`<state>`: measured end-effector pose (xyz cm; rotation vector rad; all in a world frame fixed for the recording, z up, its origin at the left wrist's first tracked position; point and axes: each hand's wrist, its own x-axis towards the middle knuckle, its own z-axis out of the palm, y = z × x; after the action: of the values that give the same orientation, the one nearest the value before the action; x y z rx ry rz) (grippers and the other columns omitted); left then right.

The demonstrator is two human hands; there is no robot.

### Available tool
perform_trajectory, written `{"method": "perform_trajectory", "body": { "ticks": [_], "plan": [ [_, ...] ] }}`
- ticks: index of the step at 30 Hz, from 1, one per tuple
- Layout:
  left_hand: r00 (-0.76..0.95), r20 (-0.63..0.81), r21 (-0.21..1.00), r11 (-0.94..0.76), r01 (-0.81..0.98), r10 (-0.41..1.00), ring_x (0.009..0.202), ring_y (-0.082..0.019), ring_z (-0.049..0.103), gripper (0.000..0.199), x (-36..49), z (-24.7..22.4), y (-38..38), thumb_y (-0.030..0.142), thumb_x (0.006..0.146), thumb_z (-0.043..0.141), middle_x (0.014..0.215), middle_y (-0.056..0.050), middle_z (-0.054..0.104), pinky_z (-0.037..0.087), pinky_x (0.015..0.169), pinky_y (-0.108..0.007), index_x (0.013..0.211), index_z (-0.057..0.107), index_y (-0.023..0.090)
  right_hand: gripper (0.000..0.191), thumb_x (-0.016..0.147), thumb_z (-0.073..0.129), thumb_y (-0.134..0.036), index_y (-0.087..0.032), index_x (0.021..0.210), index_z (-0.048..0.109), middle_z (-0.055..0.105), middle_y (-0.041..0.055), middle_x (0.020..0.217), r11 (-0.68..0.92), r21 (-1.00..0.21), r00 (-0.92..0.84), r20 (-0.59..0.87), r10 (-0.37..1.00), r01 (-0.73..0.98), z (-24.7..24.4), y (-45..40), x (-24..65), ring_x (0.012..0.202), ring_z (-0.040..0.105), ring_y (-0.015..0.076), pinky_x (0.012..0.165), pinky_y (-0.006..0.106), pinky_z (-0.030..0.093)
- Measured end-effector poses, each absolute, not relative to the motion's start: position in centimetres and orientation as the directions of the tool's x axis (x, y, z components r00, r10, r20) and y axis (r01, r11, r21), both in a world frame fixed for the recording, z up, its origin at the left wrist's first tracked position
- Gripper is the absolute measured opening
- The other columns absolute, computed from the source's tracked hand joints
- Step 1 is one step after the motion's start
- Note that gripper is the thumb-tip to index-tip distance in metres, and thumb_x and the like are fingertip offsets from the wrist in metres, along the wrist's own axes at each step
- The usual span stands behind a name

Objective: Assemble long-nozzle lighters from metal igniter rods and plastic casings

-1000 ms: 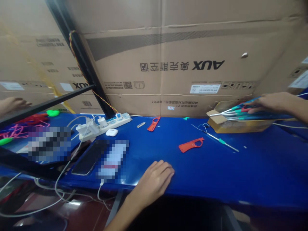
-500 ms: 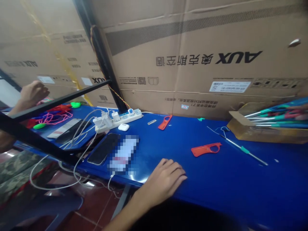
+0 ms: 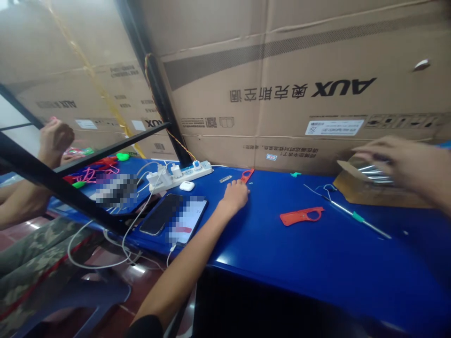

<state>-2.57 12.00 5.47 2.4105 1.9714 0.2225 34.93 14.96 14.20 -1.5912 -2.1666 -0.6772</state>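
Observation:
My left hand [image 3: 237, 195] reaches across the blue table and touches the lower end of a red plastic piece [image 3: 248, 175], fingers bent over it. Whether it grips the piece is hard to tell. Blurred by motion, my right hand [image 3: 391, 157] is over the cardboard box [image 3: 398, 195], its fingers at the metal rods [image 3: 374, 173] inside. What it holds, if anything, cannot be made out. A second red piece [image 3: 299, 216] lies mid-table. Right of that lies a metal rod with a green part [image 3: 358, 217], with a thin wire at its upper end.
Two phones [image 3: 162, 214], a white case [image 3: 187, 186] and a power strip [image 3: 185, 177] with cables lie at the left. Beyond the black frame [image 3: 81, 185], another person's hands [image 3: 56, 138] are near colourful cords [image 3: 93, 172]. A large carton [image 3: 282, 56] stands behind the table.
My left hand has moved forward from the table's front edge to the upper red piece. My right hand has come further into view over the box. The coloured bundle is no longer visible over the rods.

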Motion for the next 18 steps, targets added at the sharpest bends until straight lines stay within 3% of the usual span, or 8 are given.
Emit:
{"method": "perform_trajectory", "body": {
  "ticks": [2,4,12,16,18],
  "plan": [
    [0.164,0.067,0.076,-0.169,0.983,0.984,0.115,-0.033,0.061,0.021,-2.3,5.1,11.0,0.018,0.099,0.056,0.12,-0.023,0.063,0.049,0.095,-0.045,0.112,0.066,0.005,0.057,0.104,0.03,-0.059,-0.025,0.118,0.074,0.072,0.0088,0.118,0.455,0.17,-0.477,0.473,0.741,0.874,11.6,14.7,31.2,0.089,0.067,0.0222,0.059,0.032,0.042],
    [0.156,0.066,0.049,-0.16,0.986,0.985,0.116,-0.035,0.059,0.023,-2.0,4.6,8.4,0.022,0.1,0.055,0.123,-0.024,0.061,0.049,0.094,-0.047,0.11,0.067,0.005,0.05,0.104,0.033,-0.053,-0.025,0.122,0.071,0.072,0.0074,0.116,0.564,0.149,-0.574,0.384,0.724,0.812,9.3,14.2,28.0,0.088,0.068,0.0229,0.065,0.033,0.046],
    [0.327,0.011,0.078,-0.326,0.942,0.945,0.099,-0.033,0.066,0.039,3.3,3.6,0.6,0.043,0.096,0.063,0.107,-0.019,0.07,0.053,0.088,-0.047,0.111,0.07,0.008,0.038,0.099,0.046,-0.045,-0.026,0.119,0.073,0.074,0.0087,0.119,0.588,-0.121,-0.567,0.168,0.806,0.8,4.4,16.2,21.4,0.105,0.07,0.03,0.081,0.038,0.054],
    [0.388,-0.052,0.127,-0.379,0.917,0.92,0.099,-0.033,0.07,0.025,7.1,4.4,2.6,0.031,0.096,0.065,0.099,-0.02,0.073,0.053,0.087,-0.044,0.102,0.074,0.008,0.037,0.097,0.051,-0.05,-0.028,0.112,0.076,0.078,0.0072,0.109,0.636,-0.214,-0.629,0.11,0.77,0.741,3.7,16.7,18.0,0.097,0.073,0.0286,0.08,0.036,0.056],
    [0.44,-0.058,0.158,-0.427,0.89,0.896,0.094,-0.031,0.072,0.026,7.7,4.8,3.7,0.033,0.096,0.064,0.095,-0.019,0.074,0.054,0.081,-0.04,0.098,0.075,0.009,0.034,0.097,0.052,-0.048,-0.031,0.112,0.077,0.078,0.0032,0.111,0.68,-0.251,-0.681,0.097,0.726,0.689,3.8,16.3,16.8,0.1,0.073,0.0266,0.083,0.034,0.056]
  ]
}}
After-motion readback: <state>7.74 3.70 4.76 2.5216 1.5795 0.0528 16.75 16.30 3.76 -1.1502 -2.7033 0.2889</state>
